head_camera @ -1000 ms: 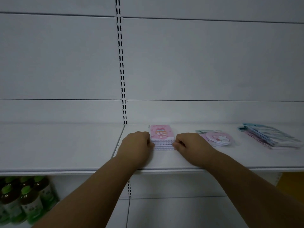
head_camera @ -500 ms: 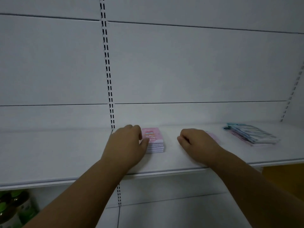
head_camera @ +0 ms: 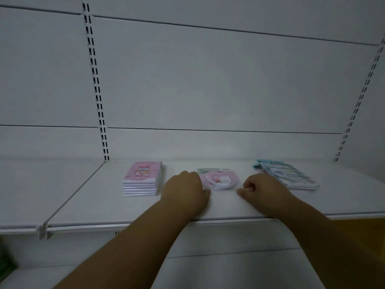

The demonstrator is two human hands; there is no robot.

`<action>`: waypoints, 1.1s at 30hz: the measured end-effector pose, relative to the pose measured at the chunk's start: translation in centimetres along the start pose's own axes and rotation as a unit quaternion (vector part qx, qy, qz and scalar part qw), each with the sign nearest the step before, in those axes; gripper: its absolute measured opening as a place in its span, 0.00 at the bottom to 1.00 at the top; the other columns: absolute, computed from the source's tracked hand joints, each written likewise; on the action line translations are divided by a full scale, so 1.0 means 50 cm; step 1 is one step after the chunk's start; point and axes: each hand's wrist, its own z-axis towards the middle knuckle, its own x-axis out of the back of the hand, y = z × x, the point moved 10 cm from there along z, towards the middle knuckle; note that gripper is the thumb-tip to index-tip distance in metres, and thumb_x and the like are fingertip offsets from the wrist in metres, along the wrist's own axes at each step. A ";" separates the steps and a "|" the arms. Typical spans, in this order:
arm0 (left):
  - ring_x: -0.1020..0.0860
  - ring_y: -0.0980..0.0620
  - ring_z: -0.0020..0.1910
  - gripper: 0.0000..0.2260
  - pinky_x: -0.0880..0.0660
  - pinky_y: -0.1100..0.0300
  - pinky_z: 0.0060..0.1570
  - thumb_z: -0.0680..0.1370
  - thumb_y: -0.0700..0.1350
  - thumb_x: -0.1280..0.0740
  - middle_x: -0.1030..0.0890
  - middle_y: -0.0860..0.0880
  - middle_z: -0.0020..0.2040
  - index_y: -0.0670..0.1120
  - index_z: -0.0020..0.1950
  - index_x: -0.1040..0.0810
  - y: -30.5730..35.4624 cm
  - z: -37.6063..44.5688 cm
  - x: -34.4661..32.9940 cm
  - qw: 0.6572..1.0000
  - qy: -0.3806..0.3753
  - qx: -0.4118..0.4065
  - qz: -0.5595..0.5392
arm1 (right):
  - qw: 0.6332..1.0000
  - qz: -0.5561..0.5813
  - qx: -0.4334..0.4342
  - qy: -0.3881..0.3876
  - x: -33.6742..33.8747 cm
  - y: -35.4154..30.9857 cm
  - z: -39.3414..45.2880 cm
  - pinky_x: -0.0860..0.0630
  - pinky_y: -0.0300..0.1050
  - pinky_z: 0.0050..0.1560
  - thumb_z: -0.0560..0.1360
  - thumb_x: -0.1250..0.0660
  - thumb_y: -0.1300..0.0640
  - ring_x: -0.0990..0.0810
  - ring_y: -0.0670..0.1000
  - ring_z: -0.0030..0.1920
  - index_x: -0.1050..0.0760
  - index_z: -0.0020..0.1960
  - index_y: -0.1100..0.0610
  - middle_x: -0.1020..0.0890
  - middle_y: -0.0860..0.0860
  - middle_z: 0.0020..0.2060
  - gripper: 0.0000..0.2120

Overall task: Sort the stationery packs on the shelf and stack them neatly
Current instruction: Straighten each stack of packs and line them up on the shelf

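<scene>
A neat stack of pink notebooks (head_camera: pixel 142 178) lies on the white shelf (head_camera: pixel 87 197), left of my hands. Between my hands sits a small pile of pink round-shaped packs (head_camera: pixel 219 178). My left hand (head_camera: pixel 184 191) rests on the shelf at the pile's left edge, fingers curled, thumb beside the packs. My right hand (head_camera: pixel 263 189) is on the shelf just right of the pile, fingers curled, holding nothing. A slanted pile of blue and white packs (head_camera: pixel 288 174) lies behind my right hand.
The white back panel carries slotted uprights (head_camera: pixel 98 97) at the left and at the far right (head_camera: pixel 358 105). A shelf bracket (head_camera: pixel 43 231) juts out at the front left. Something green (head_camera: pixel 6 265) shows below at the left edge.
Both hands have let go of the pink notebook stack and shifted right; they now flank the pink round packs. The view has turned right too.
</scene>
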 end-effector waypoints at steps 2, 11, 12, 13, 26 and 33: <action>0.22 0.48 0.50 0.17 0.32 0.59 0.42 0.79 0.57 0.40 0.22 0.47 0.54 0.46 0.55 0.22 0.003 0.013 -0.011 0.999 -0.006 0.026 0.021 | 1.000 -0.003 0.012 -0.005 -0.005 -0.004 0.011 0.32 0.43 0.39 0.74 0.34 0.44 0.26 0.48 0.36 0.30 0.32 0.50 0.27 0.46 0.31 0.16; 0.22 0.48 0.46 0.13 0.32 0.59 0.40 0.79 0.55 0.38 0.22 0.47 0.49 0.47 0.50 0.21 -0.006 0.019 -0.029 0.997 0.013 0.073 0.016 | 0.997 0.002 0.081 0.002 -0.016 -0.040 0.018 0.33 0.43 0.42 0.77 0.37 0.48 0.27 0.51 0.40 0.26 0.39 0.56 0.25 0.53 0.41 0.13; 0.22 0.48 0.46 0.13 0.32 0.59 0.40 0.79 0.54 0.39 0.22 0.47 0.49 0.46 0.50 0.21 -0.003 0.018 -0.027 0.997 0.012 0.068 0.019 | 0.997 0.001 0.083 0.000 -0.018 -0.042 0.019 0.33 0.43 0.41 0.77 0.37 0.48 0.27 0.51 0.39 0.26 0.39 0.56 0.25 0.53 0.41 0.13; 0.22 0.48 0.46 0.12 0.32 0.59 0.40 0.80 0.52 0.39 0.22 0.47 0.49 0.46 0.50 0.21 0.001 0.018 -0.024 0.998 0.013 0.059 0.027 | 0.996 -0.004 0.086 -0.001 -0.018 -0.044 0.018 0.34 0.43 0.41 0.77 0.38 0.48 0.27 0.50 0.39 0.27 0.39 0.55 0.26 0.52 0.40 0.14; 0.24 0.49 0.40 0.08 0.32 0.60 0.38 0.80 0.48 0.38 0.21 0.48 0.44 0.46 0.48 0.21 0.007 0.000 -0.007 0.999 0.007 0.025 0.019 | 0.997 -0.001 0.073 -0.019 -0.025 -0.056 -0.001 0.35 0.44 0.41 0.78 0.38 0.49 0.29 0.50 0.39 0.28 0.37 0.55 0.30 0.49 0.36 0.14; 0.21 0.46 0.49 0.13 0.27 0.56 0.45 0.79 0.54 0.37 0.20 0.46 0.50 0.46 0.52 0.21 -0.015 -0.028 0.001 0.999 0.011 0.015 0.036 | 0.997 0.002 0.079 0.007 -0.019 -0.064 -0.022 0.33 0.43 0.43 0.76 0.34 0.46 0.26 0.50 0.42 0.22 0.43 0.56 0.24 0.52 0.41 0.13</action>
